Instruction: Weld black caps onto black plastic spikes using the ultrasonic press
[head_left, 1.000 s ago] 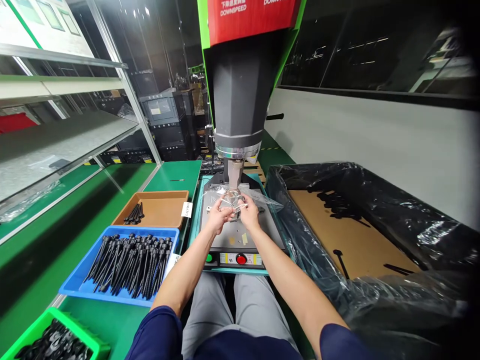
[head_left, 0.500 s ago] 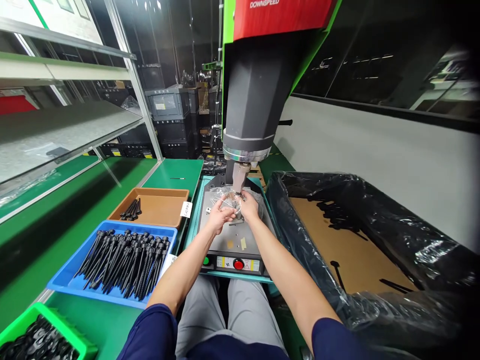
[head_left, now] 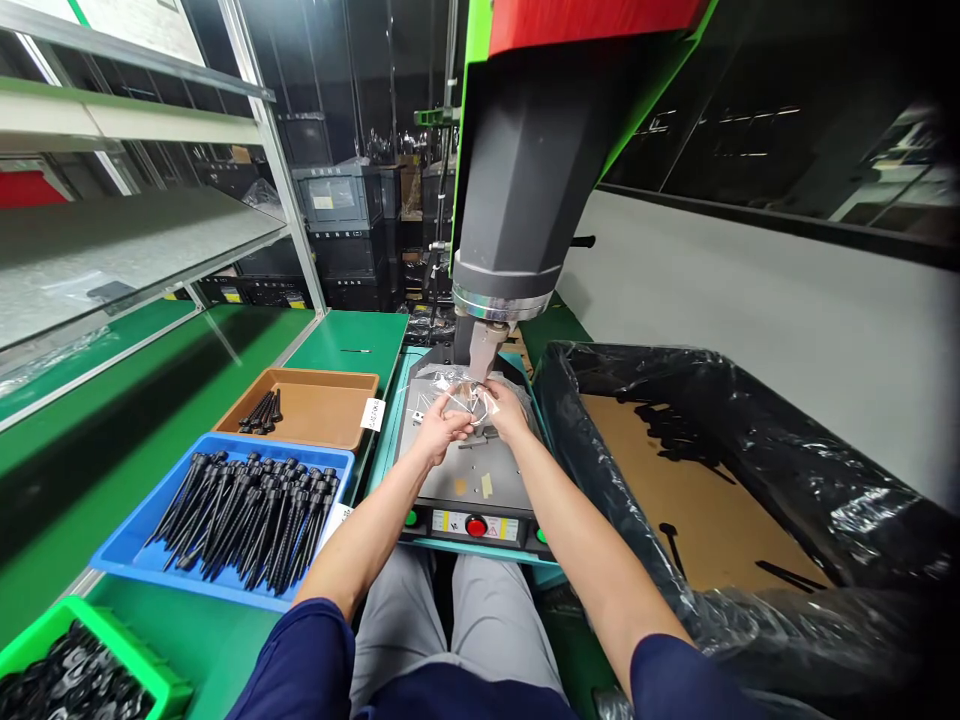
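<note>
My left hand (head_left: 441, 430) is at the left of the machine's fixture, thumb and fingers closed together at the edge of crumpled clear plastic film (head_left: 450, 376). Just below the pale metal tool tip (head_left: 486, 345) of the press head (head_left: 517, 190), my right hand (head_left: 510, 412) has its fingers bent inward. What either hand grips is too small and too covered by film to make out. Under both hands lies the grey base plate (head_left: 442, 485) of the machine, with bits of tape on it.
Left stand a blue tray (head_left: 120, 555) of black stemmed parts, a brown tray (head_left: 322, 405) with several similar parts, and a green bin (head_left: 161, 680) of small black pieces. A black-lined box (head_left: 720, 540) with loose black parts sits right. A red button (head_left: 476, 526) faces me.
My right hand has shifted slightly right and its fingers sit a little farther from the tool tip. My left hand stays nearly in place. The camera view has tilted slightly.
</note>
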A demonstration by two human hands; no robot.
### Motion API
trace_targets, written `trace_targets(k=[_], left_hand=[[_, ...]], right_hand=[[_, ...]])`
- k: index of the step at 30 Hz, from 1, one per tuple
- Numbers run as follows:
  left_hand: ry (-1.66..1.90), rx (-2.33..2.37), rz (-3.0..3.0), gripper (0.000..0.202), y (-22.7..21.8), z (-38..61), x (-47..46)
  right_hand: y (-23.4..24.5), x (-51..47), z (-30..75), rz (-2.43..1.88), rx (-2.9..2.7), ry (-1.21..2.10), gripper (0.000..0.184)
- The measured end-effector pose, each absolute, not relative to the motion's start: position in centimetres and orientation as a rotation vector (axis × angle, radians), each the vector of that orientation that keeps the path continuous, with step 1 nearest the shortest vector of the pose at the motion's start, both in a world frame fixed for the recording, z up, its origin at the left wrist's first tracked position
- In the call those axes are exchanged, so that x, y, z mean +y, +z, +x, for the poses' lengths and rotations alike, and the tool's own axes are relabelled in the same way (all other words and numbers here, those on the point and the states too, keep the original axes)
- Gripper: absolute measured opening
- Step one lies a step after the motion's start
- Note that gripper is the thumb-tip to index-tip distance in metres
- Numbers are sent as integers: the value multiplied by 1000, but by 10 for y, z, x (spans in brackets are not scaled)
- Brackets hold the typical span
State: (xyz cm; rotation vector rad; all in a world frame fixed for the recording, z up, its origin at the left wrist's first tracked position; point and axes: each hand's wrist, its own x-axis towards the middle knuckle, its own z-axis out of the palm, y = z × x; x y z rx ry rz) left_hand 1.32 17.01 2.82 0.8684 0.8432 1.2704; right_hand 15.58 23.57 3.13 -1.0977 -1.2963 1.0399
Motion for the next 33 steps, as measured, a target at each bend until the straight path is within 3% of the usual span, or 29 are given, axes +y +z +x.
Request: trace_targets(k=[14,24,33], left_hand=[[1263,869,844,93,31,17,164],[1244,887,891,96,35,23,157],[1235,845,885,103,38,26,155]], right_hand=[[19,240,147,-1076,-1090,1066,33],[-1,267,159,-905,-864,1356,31],[-1,294,151,-874,-1101,1638,30]])
